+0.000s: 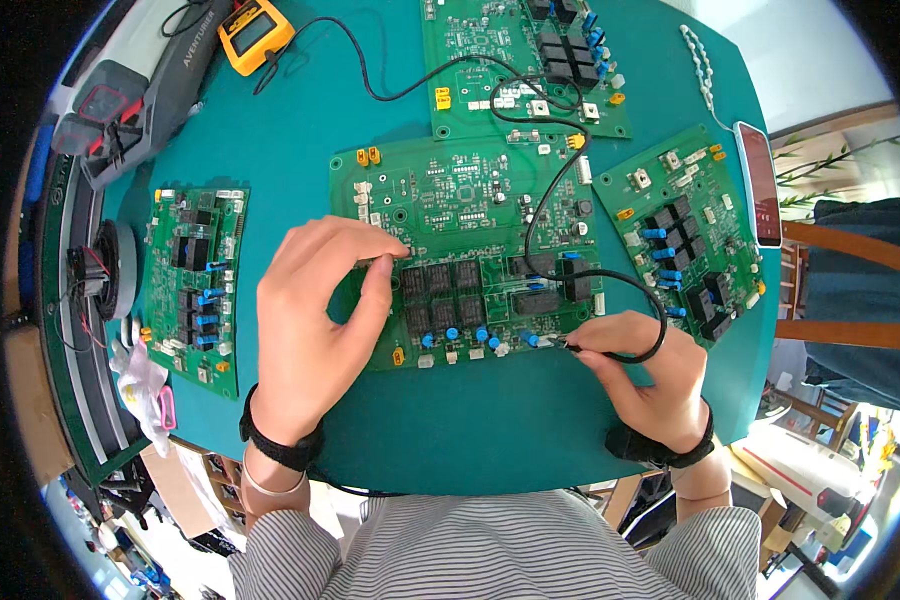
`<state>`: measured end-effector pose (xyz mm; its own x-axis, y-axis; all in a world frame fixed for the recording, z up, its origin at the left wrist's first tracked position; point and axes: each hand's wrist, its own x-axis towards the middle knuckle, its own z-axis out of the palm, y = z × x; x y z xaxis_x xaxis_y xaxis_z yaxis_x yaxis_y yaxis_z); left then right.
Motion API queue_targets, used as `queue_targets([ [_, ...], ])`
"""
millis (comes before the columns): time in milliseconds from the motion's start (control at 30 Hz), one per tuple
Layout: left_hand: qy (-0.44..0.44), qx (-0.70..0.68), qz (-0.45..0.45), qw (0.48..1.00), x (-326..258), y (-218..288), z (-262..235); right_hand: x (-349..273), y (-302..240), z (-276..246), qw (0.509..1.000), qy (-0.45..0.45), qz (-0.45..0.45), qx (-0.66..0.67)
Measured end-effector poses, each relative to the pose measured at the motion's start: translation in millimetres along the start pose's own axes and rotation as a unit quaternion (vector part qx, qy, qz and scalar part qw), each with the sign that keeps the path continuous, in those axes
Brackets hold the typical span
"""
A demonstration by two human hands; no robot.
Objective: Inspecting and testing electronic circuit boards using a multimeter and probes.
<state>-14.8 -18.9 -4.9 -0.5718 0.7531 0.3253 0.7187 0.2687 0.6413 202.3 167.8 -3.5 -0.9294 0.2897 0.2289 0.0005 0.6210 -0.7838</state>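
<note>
A large green circuit board [470, 225] lies in front of me, with black block-shaped relays [442, 297] and blue round parts along its near edge. My left hand [320, 300] is over the board's left side. Its thumb and index finger meet close to the board just left of the relays; anything between them is too small to make out. At the near right edge my right hand [645, 365] pinches the end of a black cable [660, 310], its tip by a blue part and a small connector. The cable loops over the board from a yellow handheld meter [255, 37].
Other circuit boards lie around: one at the left [192, 290], another at the right [685, 230], a third at the far side [525, 60]. A phone [758, 185] rests at the right edge of the green table mat [440, 430]. A grey tool case stands far left.
</note>
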Motion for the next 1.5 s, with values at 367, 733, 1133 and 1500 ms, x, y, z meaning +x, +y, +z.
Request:
queue_targets([
  [367, -0.042, 0.015, -0.018, 0.999, 0, 7, -1, 3, 3, -3, 0.998, 0.01, -0.052, -0.02],
  [733, -0.018, 0.002, -0.013, 1.0, -2, 1, 4, 3, 4, -10, 0.998, 0.032, -0.012, -0.046],
  [1133, -0.043, 0.007, -0.019, 0.999, 1, 9, 4, -14, 77, -121, 0.904, 0.407, 0.096, -0.093],
  [1500, -0.02, 0.0, -0.015, 1.0, -2, 7, 5, -15, 79, -118, 0.902, 0.4, 0.107, -0.118],
])
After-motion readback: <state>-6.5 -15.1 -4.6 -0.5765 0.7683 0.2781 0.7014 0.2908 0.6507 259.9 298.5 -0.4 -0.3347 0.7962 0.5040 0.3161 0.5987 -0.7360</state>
